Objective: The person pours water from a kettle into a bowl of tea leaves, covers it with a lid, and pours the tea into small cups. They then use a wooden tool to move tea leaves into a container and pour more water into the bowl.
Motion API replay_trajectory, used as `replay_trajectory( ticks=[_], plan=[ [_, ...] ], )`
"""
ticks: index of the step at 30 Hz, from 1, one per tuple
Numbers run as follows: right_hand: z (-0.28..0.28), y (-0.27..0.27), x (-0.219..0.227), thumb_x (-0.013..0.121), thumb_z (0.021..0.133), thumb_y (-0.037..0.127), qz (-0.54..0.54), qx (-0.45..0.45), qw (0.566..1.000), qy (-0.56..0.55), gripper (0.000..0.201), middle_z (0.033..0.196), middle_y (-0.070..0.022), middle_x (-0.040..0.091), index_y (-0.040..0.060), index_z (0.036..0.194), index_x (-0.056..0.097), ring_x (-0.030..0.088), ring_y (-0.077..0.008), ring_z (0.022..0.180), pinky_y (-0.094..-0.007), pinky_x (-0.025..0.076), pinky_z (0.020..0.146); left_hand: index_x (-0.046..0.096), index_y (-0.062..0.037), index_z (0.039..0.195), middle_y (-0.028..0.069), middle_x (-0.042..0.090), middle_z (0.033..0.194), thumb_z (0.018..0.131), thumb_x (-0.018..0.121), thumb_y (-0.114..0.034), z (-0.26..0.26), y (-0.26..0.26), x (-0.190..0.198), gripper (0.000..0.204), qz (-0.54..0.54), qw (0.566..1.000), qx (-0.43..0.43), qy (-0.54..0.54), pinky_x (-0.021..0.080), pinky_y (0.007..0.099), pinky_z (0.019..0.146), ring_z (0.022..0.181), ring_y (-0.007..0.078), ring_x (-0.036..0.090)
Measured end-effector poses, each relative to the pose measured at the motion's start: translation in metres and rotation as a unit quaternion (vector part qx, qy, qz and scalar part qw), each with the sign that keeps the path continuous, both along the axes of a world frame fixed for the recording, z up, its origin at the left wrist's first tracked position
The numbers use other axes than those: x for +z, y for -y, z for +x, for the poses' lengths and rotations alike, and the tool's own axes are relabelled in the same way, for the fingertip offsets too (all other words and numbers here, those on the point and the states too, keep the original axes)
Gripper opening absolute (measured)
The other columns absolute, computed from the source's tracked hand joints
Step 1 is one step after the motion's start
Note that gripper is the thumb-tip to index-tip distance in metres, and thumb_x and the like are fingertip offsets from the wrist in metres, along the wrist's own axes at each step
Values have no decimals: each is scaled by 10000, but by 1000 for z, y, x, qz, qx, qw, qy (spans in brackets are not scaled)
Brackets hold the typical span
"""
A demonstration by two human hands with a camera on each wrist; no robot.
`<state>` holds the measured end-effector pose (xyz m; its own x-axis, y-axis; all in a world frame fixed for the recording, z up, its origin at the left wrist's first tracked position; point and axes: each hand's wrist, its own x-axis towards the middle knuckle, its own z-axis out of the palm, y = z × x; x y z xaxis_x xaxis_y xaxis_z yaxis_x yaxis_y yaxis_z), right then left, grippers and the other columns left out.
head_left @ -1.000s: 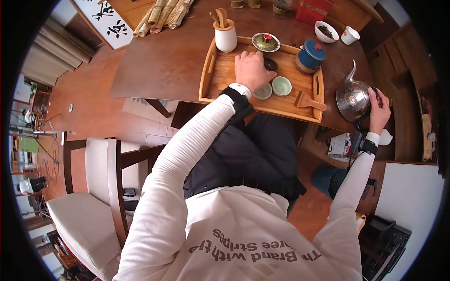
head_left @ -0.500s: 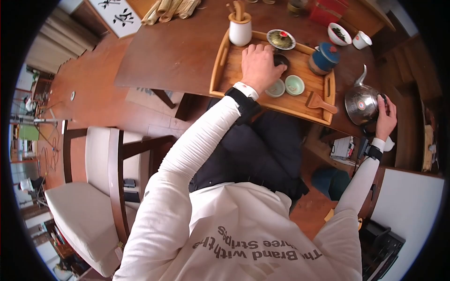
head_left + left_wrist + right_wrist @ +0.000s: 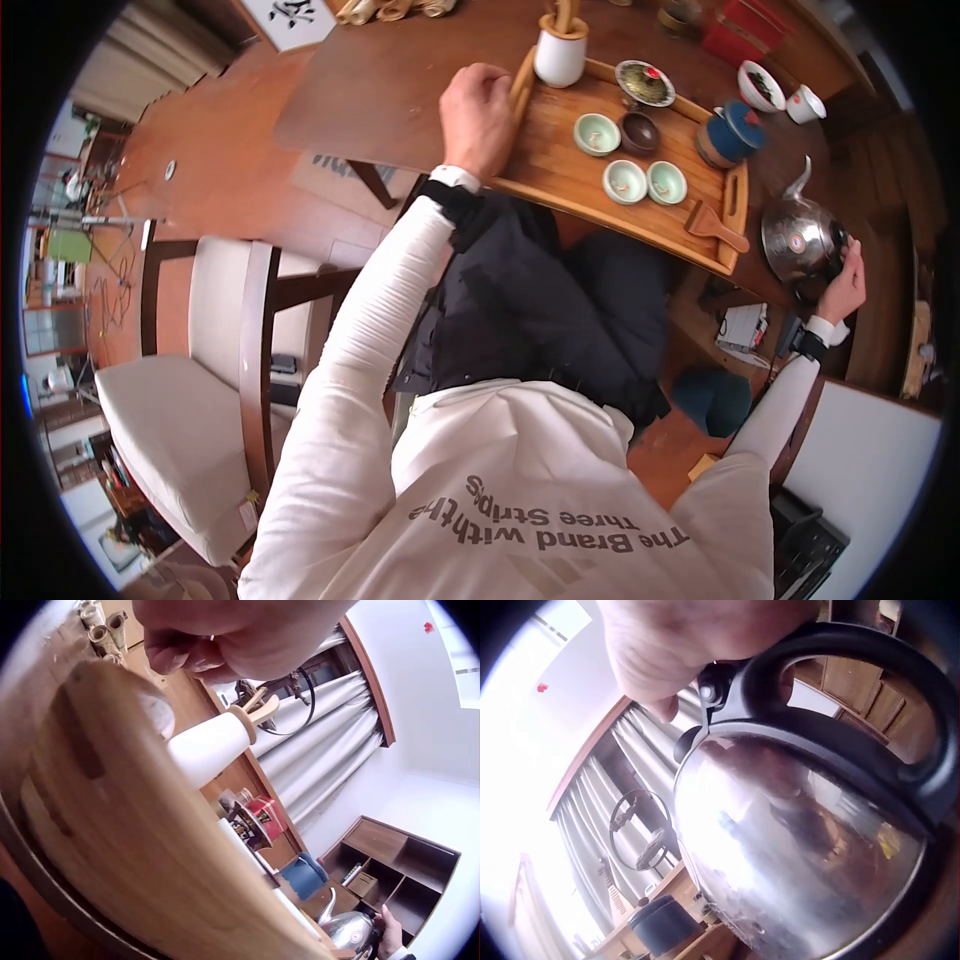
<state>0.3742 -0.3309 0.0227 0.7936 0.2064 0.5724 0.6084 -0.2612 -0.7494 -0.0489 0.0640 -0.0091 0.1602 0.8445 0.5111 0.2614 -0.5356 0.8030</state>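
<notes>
My left hand (image 3: 478, 118) is off the left edge of the wooden tray (image 3: 545, 172), fingers loosely bent with nothing showing between them. On the tray, one pale green teacup (image 3: 597, 134) sits beside a dark brown cup (image 3: 640, 132). Nearer me are a second green teacup (image 3: 625, 182) and a third green teacup (image 3: 667, 184), side by side. To the right of the tray, my right hand (image 3: 846, 283) grips the black handle of a shiny steel kettle (image 3: 798, 238). The right wrist view shows the hand at the front of that handle (image 3: 847, 645), by the lid.
Along the tray's far side stand a white tool holder (image 3: 560, 62), a lidded bowl (image 3: 645, 84) and a blue-topped pot (image 3: 733, 132). A wooden-handled brush (image 3: 716, 226) lies at its right. Beyond are a bowl of tea leaves (image 3: 762, 87), a white cup (image 3: 806, 104) and a red box (image 3: 747, 28).
My left hand has let go of a green teacup beside the dark cup and drawn back left past the tray's edge. The right hand stays on the kettle handle. The head view has shifted.
</notes>
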Motion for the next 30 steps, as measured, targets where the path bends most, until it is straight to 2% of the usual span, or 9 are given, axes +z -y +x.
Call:
replay_trajectory(
  ticks=[2, 6, 13, 18, 20, 22, 24, 28, 30],
  plan=[
    [-3, 2, -8, 616, 1038, 299, 53, -29, 998, 9, 379, 1005, -58, 752, -42, 1138, 748, 647, -115, 933, -275, 506, 873, 723, -1, 953, 187, 715, 853, 924, 679, -148, 4, 1, -3, 157, -85, 996, -6, 20, 548, 397, 751, 793, 339, 698],
    [-15, 5, -18, 580, 1051, 320, 98, -71, 991, -61, 416, 934, -46, 746, -56, 1055, 759, 643, -101, 848, -257, 508, 819, 724, -9, 982, 216, 702, 815, 957, 662, -216, 10, 4, -10, 218, -36, 998, -10, -43, 543, 398, 724, 767, 339, 711],
    [-20, 0, -14, 586, 1039, 328, 87, -91, 992, -25, 420, 799, -25, 728, -31, 933, 775, 617, -83, 701, -237, 475, 626, 706, -68, 964, 145, 694, 717, 960, 660, -233, 10, 7, -6, 171, 52, 986, -23, -156, 532, 440, 627, 665, 350, 685],
    [-10, -1, -8, 598, 1031, 300, 58, -90, 994, -4, 394, 815, -42, 729, -40, 934, 772, 616, -92, 760, -254, 486, 722, 686, -89, 941, 127, 708, 783, 944, 660, -174, 11, 12, -10, 90, 141, 972, -53, -179, 521, 434, 638, 695, 338, 678],
    [-18, -7, 7, 585, 1037, 278, 168, -122, 978, 12, 357, 814, -37, 720, -20, 982, 775, 603, -97, 751, -262, 484, 715, 683, -90, 938, 122, 712, 816, 937, 659, -156, 11, 12, -7, 70, 179, 961, -70, -197, 514, 425, 663, 721, 329, 674],
    [-47, -17, 24, 573, 1042, 257, 170, -143, 970, 95, 335, 811, -37, 712, -3, 977, 774, 590, -94, 746, -268, 480, 698, 680, -90, 934, 117, 715, 849, 930, 658, -137, 12, 13, -5, 51, 216, 949, -81, -214, 507, 416, 688, 747, 320, 669],
    [-82, -34, 29, 588, 1036, 247, 119, -115, 983, 83, 330, 789, -36, 710, -2, 910, 765, 578, -80, 713, -259, 472, 677, 682, -87, 938, 107, 717, 885, 922, 658, -123, 11, 15, -2, 46, 191, 947, -89, -242, 493, 411, 727, 781, 312, 658],
    [-131, -86, 0, 626, 1023, 238, 43, 89, 994, -35, 312, 679, 11, 624, 13, 836, 735, 514, -63, 594, -225, 393, 558, 688, -85, 953, 103, 719, 886, 920, 657, -120, 13, 10, -10, 57, 182, 956, -96, -209, 495, 413, 719, 772, 321, 656],
    [-133, -102, -18, 625, 1026, 243, 138, 138, 956, -217, 341, 630, 31, 537, 9, 788, 694, 455, -47, 556, -221, 322, 510, 692, -84, 973, 109, 718, 881, 919, 655, -118, 12, 11, -10, 74, 167, 959, -90, -210, 497, 410, 720, 772, 332, 654]
  ],
)
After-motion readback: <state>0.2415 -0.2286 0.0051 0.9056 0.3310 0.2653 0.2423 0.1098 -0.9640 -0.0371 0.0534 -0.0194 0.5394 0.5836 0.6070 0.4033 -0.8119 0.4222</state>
